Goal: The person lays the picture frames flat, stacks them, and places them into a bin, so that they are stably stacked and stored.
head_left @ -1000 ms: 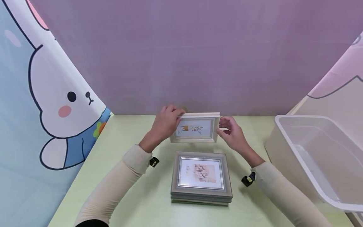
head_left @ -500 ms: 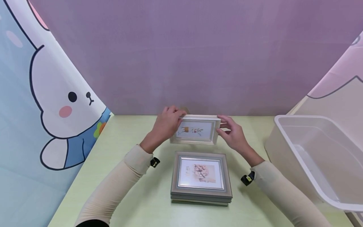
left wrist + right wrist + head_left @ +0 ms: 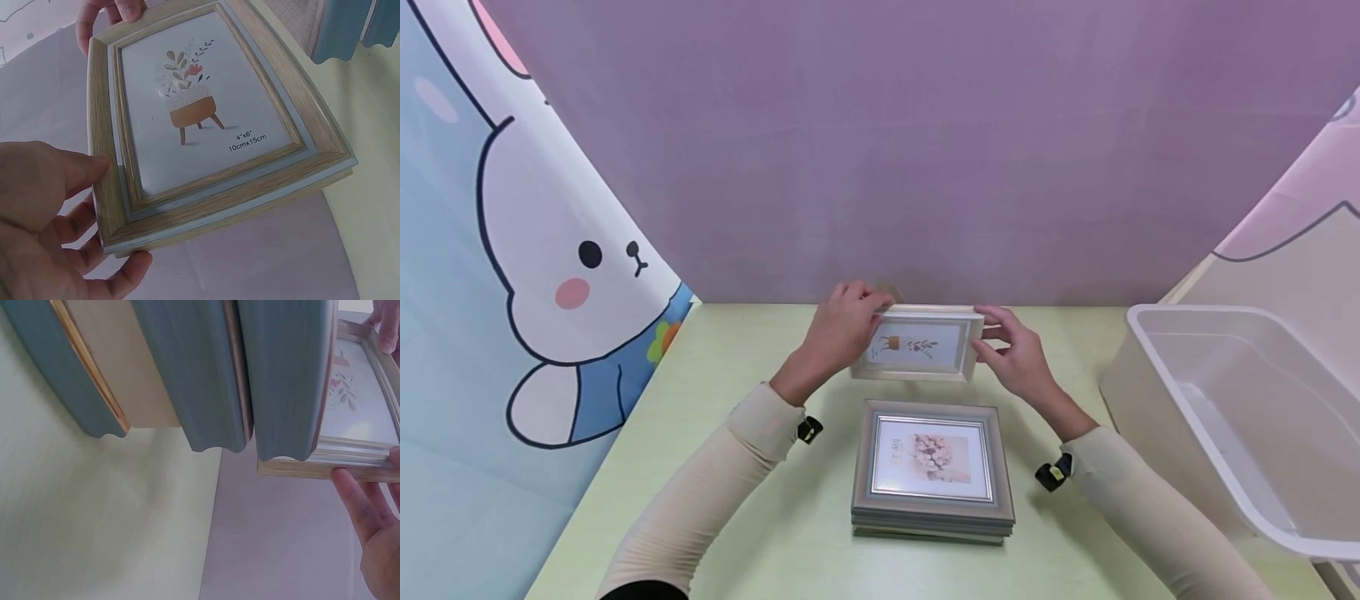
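Pale wood-toned moulding edges the small picture frame (image 3: 917, 340), which in the head view is tilted up just beyond the stack of frames (image 3: 934, 458), a strip of green tabletop (image 3: 790, 542) showing between. Whether its lower edge touches the table cannot be told. The left hand (image 3: 842, 329) grips its left end over the top edge; the right hand (image 3: 1015, 354) pinches its right end. Bare tabletop stretches left of the stack, and a narrower band runs between the stack and the white bin (image 3: 1200, 425) on the right. The far table edge meets a purple backdrop (image 3: 880, 150) close behind the held frame. Inside the bin, smooth walls and part of its floor show. The stack's top frame contains a pink flower print.

In the left wrist view, the left hand holds the frame's near side, thumb on the moulding, other fingers under and around its edge; the right hand's fingers reach the far edge. The frame contains a print of a plant in a legged pot.

In the right wrist view, blue-grey edges of the stacked frames cover part of the held frame, while the right hand's fingers grasp its lower edge.
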Demonstrator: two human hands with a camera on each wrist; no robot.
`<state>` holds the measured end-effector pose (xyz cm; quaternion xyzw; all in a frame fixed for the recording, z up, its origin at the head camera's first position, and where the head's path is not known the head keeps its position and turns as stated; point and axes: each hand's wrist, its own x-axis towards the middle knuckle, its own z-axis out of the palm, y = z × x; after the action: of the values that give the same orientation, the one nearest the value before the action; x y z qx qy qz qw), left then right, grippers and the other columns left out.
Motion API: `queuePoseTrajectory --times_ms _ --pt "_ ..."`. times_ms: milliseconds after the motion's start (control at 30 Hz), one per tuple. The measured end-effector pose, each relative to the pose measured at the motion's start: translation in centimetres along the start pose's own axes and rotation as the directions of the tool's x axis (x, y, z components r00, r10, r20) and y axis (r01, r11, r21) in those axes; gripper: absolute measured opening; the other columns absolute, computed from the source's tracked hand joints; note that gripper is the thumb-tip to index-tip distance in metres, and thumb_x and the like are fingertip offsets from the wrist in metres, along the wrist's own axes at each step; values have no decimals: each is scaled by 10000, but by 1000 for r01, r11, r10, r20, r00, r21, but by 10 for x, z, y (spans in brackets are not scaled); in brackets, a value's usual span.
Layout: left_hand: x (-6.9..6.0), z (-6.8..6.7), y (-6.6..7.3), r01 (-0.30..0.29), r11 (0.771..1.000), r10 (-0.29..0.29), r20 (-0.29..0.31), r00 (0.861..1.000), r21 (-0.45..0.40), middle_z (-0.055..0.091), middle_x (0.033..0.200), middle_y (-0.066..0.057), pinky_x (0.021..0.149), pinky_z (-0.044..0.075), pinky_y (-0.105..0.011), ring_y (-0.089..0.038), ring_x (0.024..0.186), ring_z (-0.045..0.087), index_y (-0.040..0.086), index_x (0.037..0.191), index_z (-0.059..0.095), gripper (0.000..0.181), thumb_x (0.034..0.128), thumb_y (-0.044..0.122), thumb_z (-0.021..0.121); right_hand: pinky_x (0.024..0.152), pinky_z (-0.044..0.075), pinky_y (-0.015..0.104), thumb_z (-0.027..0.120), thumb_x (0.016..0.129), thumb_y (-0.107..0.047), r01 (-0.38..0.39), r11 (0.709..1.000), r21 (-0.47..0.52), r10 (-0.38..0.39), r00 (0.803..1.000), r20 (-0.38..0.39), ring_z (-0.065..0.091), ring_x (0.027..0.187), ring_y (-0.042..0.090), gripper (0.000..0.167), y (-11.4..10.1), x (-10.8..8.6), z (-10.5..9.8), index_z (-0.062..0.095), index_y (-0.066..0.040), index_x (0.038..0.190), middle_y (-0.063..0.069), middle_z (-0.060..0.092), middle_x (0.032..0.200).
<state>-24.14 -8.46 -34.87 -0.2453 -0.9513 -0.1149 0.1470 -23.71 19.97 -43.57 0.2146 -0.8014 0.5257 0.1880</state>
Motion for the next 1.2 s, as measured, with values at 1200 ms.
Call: queuePoseTrajectory --times_ms 1200 --pt "-2 -1 -32 58 963 -76 -61 995 -263 628 1238 -125 891 568 -458 -311 1127 594 133 1307 688 304 1007 157 647 612 608 207 683 825 209 86 994 72 -84 996 -32 659 931 -46 520 -3 7 -13 551 66 1307 310 633 1137"
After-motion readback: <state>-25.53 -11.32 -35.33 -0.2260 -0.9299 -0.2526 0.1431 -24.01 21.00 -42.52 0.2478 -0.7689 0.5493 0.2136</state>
